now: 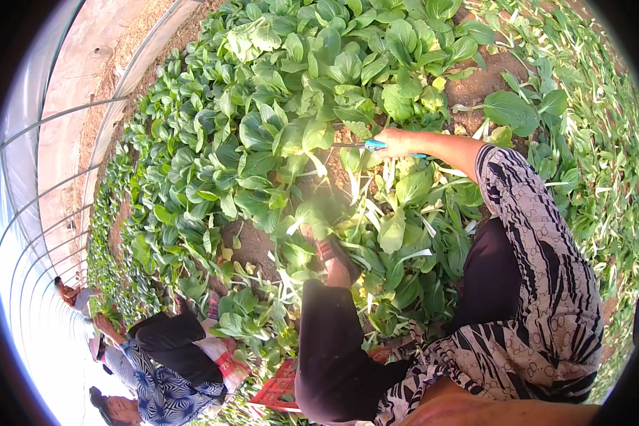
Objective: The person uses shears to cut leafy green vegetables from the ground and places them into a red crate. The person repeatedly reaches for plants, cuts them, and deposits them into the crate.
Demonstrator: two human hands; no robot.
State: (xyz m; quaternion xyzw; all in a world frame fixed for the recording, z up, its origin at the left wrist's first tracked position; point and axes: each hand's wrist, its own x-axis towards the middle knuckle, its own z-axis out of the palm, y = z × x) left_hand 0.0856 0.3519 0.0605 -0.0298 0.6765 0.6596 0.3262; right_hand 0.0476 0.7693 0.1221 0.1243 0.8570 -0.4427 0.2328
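Note:
My right hand [394, 142] is closed around a cutting tool [373, 145] with blue handles. Its thin metal blade points left, close to the pale stem of a leafy green plant [317, 133] that looks like bok choy. Whether the blade touches the stem, I cannot tell. Below that hand lie cut and loose leaves [412, 189] with white stalks. My left hand is out of view; a blurred stretch of bare skin crosses the bottom edge. My sandalled foot [338, 258] rests among the leaves, under a hazy smear in the picture.
Dense standing greens [191, 175] fill the upper left. Cut stalks litter the ground [596, 133] at right. A red plastic crate [277, 391] is beside my knee [319, 309]. At lower left a co-worker [175, 383] holds greens, with others beyond, under tunnel hoops [58, 114].

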